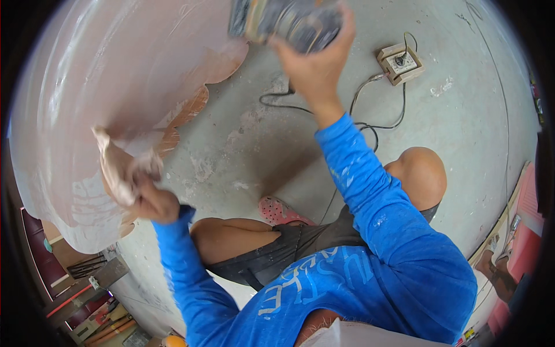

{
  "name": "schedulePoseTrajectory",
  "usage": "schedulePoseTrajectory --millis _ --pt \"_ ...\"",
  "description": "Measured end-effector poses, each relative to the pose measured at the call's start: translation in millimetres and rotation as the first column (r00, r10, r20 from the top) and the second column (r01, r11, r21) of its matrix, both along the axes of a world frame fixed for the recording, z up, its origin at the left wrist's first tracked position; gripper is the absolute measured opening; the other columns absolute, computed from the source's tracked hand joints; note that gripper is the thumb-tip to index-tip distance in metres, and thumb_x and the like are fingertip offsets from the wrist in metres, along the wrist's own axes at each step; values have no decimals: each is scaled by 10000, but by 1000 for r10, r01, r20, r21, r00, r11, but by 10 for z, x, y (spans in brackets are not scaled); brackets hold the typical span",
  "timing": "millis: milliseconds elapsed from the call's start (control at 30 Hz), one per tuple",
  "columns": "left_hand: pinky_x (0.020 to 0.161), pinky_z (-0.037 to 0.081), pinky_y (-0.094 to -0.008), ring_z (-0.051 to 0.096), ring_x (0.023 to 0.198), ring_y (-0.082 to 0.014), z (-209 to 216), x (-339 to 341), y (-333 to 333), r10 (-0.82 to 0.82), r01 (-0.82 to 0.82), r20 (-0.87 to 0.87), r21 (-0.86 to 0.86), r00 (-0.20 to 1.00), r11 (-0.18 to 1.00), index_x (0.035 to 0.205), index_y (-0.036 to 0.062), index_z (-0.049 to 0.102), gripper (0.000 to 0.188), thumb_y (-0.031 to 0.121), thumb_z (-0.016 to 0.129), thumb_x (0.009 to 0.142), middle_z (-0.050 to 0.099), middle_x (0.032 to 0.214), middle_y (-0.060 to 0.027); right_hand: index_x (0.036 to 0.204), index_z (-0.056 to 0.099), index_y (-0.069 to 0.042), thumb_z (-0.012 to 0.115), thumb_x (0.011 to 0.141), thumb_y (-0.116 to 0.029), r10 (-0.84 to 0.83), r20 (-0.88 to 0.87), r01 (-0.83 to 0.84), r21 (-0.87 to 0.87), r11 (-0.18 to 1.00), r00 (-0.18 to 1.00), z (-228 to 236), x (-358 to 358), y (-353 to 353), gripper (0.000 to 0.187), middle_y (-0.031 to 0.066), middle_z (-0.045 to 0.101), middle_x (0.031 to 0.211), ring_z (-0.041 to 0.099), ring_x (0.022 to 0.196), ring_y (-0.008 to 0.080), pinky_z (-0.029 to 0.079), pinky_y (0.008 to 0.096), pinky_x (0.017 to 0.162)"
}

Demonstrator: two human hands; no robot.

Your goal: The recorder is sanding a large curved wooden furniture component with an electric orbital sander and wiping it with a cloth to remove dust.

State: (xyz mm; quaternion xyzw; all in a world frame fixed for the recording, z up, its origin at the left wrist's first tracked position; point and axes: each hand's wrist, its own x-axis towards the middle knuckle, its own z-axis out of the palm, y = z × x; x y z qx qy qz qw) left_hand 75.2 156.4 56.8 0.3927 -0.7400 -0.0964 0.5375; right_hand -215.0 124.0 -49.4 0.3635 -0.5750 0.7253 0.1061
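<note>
My right hand (315, 66) is raised at the top of the view, its fingers wrapped round a dark, blurred power tool that looks like a sander (298, 26). At the left, my left hand (155, 201) grips a crumpled beige cloth (118, 170), which lies against or just in front of a large panel (115, 75). That panel has a smeared whitish-pink coating and a scalloped edge showing brown in places. The sander's front end overlaps the panel's upper right edge; whether they touch cannot be told.
A boxed power outlet (400, 62) with a plug in it sits on the grey floor (462, 127), its black cord (399, 118) looping toward my right forearm. My pink clog (277, 209) is below the panel. Tools and timber (110, 329) lie lower left; pink containers (529, 199) stand at the right.
</note>
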Motion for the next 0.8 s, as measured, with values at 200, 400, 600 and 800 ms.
schedulePoseTrajectory --millis 200,400,600,800 --pt "1187 241 -547 285 1490 -362 -292 -1139 -1187 330 186 765 -499 553 846 1456 56 457 618 132 597 859 404 1569 -101 1393 371 -27 901 635 -49 214 391 -188 -104 977 895 124 -860 -68 925 123 547 1157 593 1034 210 527 339 900" --pt "1163 298 -495 394 1423 -320 -1497 -995 -1292 73 405 986 -128 149 905 1382 36 519 507 117 508 882 462 1506 -134 1339 433 -2 905 640 -84 187 354 -153 -121 981 916 125 -656 -114 847 135 552 1133 587 1026 225 511 341 884" --pt "1018 444 -477 613 1112 -398 -1389 -657 -377 -418 -231 874 472 247 851 1136 23 631 354 260 606 875 621 1287 -192 1326 387 -43 908 623 -165 361 464 -344 -125 931 809 -209 -151 30 883 160 532 1189 596 1056 261 513 386 897" --pt "825 539 -434 667 961 -284 -1459 -385 -78 -463 -76 147 983 874 170 1239 -26 620 528 408 620 938 678 1151 -145 1340 359 -21 899 625 -139 270 202 -288 66 955 942 -678 250 119 904 176 517 1188 574 1086 262 494 397 926"
